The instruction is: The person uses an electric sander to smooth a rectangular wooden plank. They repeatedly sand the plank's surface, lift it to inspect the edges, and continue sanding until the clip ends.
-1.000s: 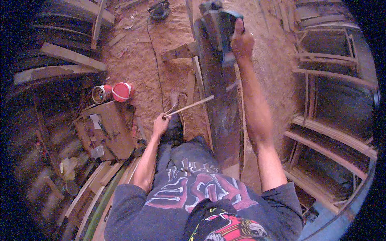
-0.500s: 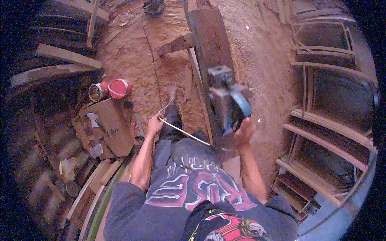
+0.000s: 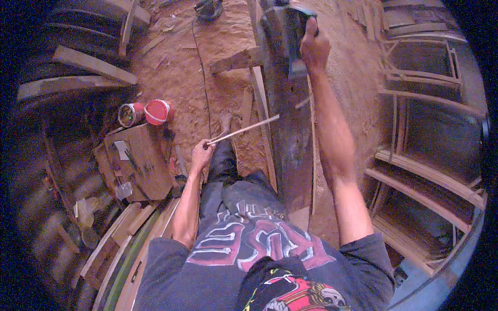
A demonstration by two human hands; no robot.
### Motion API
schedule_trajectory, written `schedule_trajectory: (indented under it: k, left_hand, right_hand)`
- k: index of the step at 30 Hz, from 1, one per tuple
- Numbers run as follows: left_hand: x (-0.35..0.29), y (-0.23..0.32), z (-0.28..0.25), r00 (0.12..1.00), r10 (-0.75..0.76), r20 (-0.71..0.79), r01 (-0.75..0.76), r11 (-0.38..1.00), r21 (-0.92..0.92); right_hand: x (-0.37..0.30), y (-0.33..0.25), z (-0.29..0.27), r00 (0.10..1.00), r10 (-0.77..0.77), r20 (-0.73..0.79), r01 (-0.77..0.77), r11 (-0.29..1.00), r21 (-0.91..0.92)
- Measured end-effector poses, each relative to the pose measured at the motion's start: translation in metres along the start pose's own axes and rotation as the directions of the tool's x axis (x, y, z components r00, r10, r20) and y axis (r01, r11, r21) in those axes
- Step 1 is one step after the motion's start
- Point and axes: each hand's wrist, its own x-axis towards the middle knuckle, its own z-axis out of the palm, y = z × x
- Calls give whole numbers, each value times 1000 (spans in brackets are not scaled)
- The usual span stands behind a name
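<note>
Plank: long dark board running away from the person; a power planer, blurred, at its far part
Floor: reddish-brown, strewn with sawdust and wood scraps; a black cord runs along it to a dark tool near the upper edge
Box: brown, at left; white paper and clear plastic on top; an open tub and a red-lidded tub at its far edge, on it or behind, unclear

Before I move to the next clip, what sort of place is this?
Most likely a woodworking shop: the right hand grips what looks like an electric planer over a long wooden board, sawdust or shavings litter the floor, and wooden frames stand at right.
</note>
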Motion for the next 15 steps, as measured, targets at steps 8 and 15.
schedule_trajectory:
  k: [8,15]
  left_hand:
    - [1,2,-9,999,-52,4,52,998,36]
    - [-5,-9,-3,993,-63,95,55,994,94]
  right_hand:
    - [-48,19,-2,1000,-23,-2,23,977,211]
    - [-259,44,-117,947,247,205,-297,915,273]
